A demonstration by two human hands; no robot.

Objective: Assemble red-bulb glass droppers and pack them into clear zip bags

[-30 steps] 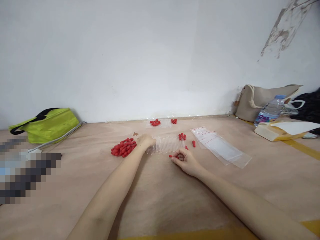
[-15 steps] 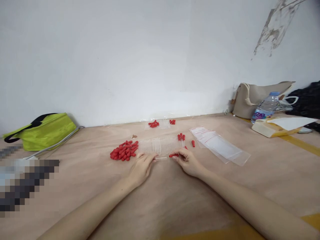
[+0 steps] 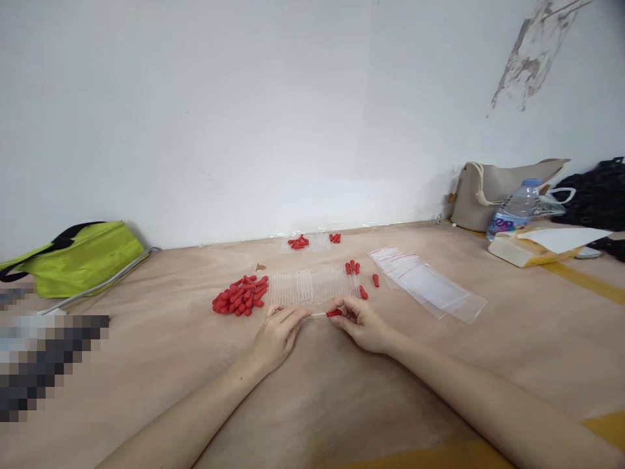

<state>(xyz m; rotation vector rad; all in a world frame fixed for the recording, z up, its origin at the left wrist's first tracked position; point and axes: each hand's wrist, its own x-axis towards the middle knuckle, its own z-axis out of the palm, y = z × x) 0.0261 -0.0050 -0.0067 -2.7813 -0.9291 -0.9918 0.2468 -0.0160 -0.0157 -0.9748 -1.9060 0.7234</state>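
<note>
Two hands at work, as I watch remotely: the left hand [image 3: 282,333] pinches a clear tube [image 3: 319,315], the right hand [image 3: 360,324] pinches a red bulb [image 3: 334,313], tube end meeting bulb mouth low over the bench [image 3: 312,397]. I cannot tell whether the tube has entered. Just beyond lies a row of clear tubes [image 3: 312,285], with a pile of red bulbs [image 3: 239,296] to its left and plastic bags [image 3: 430,286] out right. Risks, in my judgement: a crooked push could fold the bulb's rim or crack the tube, if glass; a straying knuckle could scatter the row. Versus half a second ago: a gap separated tube and bulb; now it has closed.
</note>
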